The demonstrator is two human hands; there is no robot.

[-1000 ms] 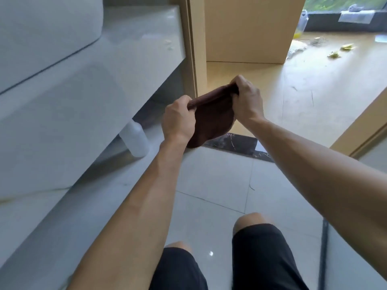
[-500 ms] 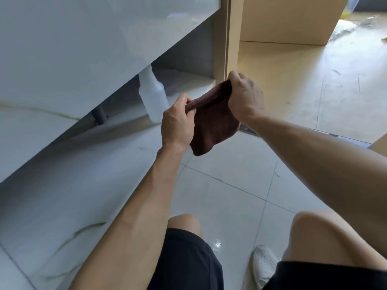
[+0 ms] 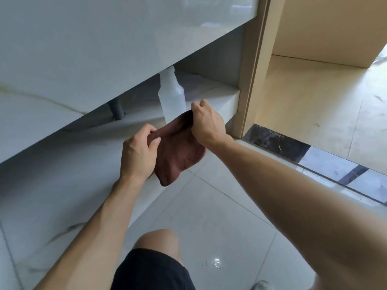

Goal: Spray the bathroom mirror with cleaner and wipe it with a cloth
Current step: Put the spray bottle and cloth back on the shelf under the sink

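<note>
A dark reddish-brown cloth (image 3: 180,155) hangs between both hands, stretched along its top edge. My left hand (image 3: 138,152) pinches its left corner and my right hand (image 3: 207,122) grips its right corner, slightly higher. Just behind the cloth a translucent white plastic bottle (image 3: 170,95) stands upright on the low shelf (image 3: 219,99) under the vanity; its top is hidden by the vanity's front panel. No mirror is in view.
The white marble-look vanity front (image 3: 104,49) fills the upper left. A grey drain pipe (image 3: 117,109) runs down behind it. A beige door frame (image 3: 251,80) stands right of the shelf, with a dark threshold strip (image 3: 274,143) and a wood floor beyond. My knee shows below.
The view has dropped lower toward the space under the vanity, so the bottle and shelf now show more fully. Both hands keep holding the cloth, now lower and closer to the bottle.
</note>
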